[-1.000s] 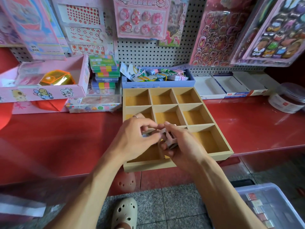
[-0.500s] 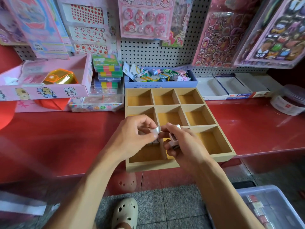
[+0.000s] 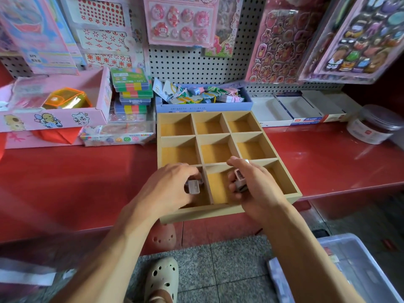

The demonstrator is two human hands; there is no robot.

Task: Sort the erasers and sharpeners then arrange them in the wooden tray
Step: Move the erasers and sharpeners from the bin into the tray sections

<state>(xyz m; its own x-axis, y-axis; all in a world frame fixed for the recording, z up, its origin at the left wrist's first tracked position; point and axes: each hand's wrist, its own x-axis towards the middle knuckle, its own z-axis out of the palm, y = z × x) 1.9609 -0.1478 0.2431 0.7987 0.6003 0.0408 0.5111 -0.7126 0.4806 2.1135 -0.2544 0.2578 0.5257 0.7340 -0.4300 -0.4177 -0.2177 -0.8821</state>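
Wooden tray (image 3: 227, 209) mid-frame on red desk (image 3: 87, 176). Hands now parted: left hand (image 3: 172, 189) lowering grey sharpener (image 3: 193, 186) into lower-left compartment; right hand (image 3: 251, 184) fingers gripping remaining sharpeners (image 3: 240, 181) over lower-middle compartment. Sorting begun.

**Room around the wooden tray**

I see the wooden tray (image 3: 227, 212) on the red desk (image 3: 76, 178), its six rear compartments unoccupied and reachable from above. My hands fill the near row: the left hand (image 3: 172, 189) over the near-left cell, the right hand (image 3: 251, 184) over the near-middle one. Behind the tray, the blue box (image 3: 203, 106) and pegboard (image 3: 196, 64) block the way. Bare desk lies left and right of the tray.
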